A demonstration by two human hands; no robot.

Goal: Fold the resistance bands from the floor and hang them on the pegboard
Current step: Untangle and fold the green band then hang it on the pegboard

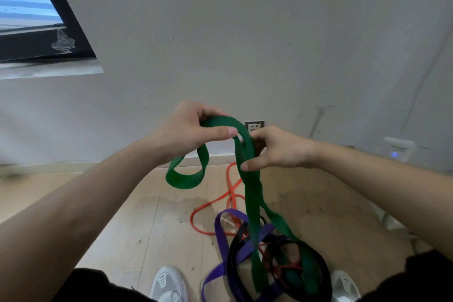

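Left hand, right hand, perhaps four bands

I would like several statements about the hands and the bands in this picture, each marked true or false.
1. Both the left hand and the right hand hold the green band. True.
2. The orange band hangs from the left hand. False: the orange band lies on the floor.
3. A purple band lies on the floor near the white shoes. True.
4. The green band hangs on a pegboard. False: no pegboard is in view; the hands hold it up.
5. A wall socket shows behind the hands. True.
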